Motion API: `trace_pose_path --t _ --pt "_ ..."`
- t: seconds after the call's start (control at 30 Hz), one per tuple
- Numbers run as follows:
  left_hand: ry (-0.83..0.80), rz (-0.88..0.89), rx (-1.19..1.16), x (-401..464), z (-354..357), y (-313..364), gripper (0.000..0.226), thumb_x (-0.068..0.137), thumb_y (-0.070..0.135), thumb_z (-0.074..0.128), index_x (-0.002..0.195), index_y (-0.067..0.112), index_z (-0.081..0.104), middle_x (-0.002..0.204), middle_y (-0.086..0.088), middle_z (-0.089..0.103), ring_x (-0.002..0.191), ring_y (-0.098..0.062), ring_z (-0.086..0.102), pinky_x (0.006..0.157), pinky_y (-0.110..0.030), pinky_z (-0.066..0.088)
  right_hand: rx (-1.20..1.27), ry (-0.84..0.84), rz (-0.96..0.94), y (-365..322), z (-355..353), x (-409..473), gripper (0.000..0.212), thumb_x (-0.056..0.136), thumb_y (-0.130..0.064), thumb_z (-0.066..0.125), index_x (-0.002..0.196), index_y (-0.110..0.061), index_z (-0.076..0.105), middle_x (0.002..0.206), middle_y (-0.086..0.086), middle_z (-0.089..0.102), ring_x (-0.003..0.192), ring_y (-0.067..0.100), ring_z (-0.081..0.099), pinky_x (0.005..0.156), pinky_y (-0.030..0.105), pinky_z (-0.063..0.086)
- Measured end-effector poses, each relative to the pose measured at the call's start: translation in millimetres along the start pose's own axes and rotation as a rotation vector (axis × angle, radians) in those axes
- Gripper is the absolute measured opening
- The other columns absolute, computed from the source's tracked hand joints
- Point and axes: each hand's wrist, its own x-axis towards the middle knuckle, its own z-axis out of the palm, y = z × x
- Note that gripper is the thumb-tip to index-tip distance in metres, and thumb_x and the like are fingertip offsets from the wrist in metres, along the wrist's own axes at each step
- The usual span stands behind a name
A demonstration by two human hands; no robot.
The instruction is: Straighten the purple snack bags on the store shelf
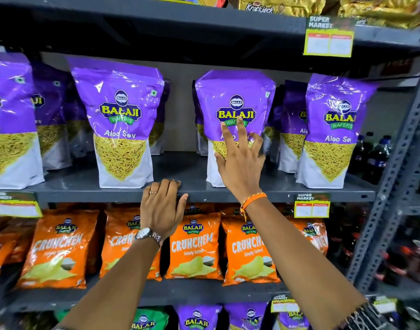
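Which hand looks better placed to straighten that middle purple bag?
The right hand, probably: its fingers are spread on the front of the middle purple bag. The left hand rests on the shelf edge, touching no bag.

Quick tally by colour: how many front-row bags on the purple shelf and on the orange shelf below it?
Purple bags: 4 in front, others behind.
Orange bags: 6 in front, the far-left and far-right ones partly hidden.
Total: 10.

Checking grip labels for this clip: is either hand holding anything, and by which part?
Neither grips anything. The right hand lies spread against the lower front of a purple snack bag; the left hand rests on the shelf edge.
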Motion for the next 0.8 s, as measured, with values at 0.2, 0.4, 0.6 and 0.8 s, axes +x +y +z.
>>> trace_pose_path --t 0.2,0.4,0.6,0.8 --pt "-0.017 -0.004 -0.007 -1.0 1.9 -2.0 0.040 0.100 0.046 0.040 0.113 0.015 0.063 0.106 -0.005 0.063 0.092 -0.031 0.057 0.089 -0.044 0.039 -0.020 -0.031 0.011 -3.0 -7.2 -4.7 0.074 0.098 -0.046 0.064 0.161 -0.036 0.026 0.172 0.006 0.017 0.143 0.043 0.030 0.086 0.057 0.054" --pt "-0.014 0.008 -0.036 -1.9 3.6 -3.8 0.039 0.101 0.047 0.039 0.113 0.016 0.062 0.106 -0.005 0.063 0.092 -0.030 0.058 0.087 -0.044 0.045 -0.057 -0.042 0.017 -3.9 -9.9 -5.9 0.073 0.098 -0.048 0.063 0.161 -0.036 0.027 0.171 0.007 0.019 0.142 0.044 0.032 0.083 0.056 0.055" --pt "-0.040 -0.002 -0.027 -2.1 1.5 -2.3 0.040 0.101 0.047 0.039 0.114 0.018 0.062 0.106 -0.004 0.063 0.093 -0.029 0.058 0.088 -0.044 0.044 -0.056 -0.047 0.028 -1.1 -2.9 -4.8 0.073 0.097 -0.048 0.065 0.160 -0.035 0.029 0.170 0.007 0.021 0.137 0.042 0.035 0.079 0.055 0.057" --pt "-0.080 -0.002 -0.121 -0.5 -11.9 -4.8 0.043 0.100 0.048 0.041 0.120 0.018 0.065 0.115 -0.002 0.066 0.101 -0.027 0.061 0.095 -0.043 0.045 -0.018 -0.080 0.055 -9.6 -27.8 -12.4 0.076 0.099 -0.058 0.056 0.163 -0.037 0.020 0.173 0.006 0.011 0.145 0.041 0.026 0.095 0.059 0.050"
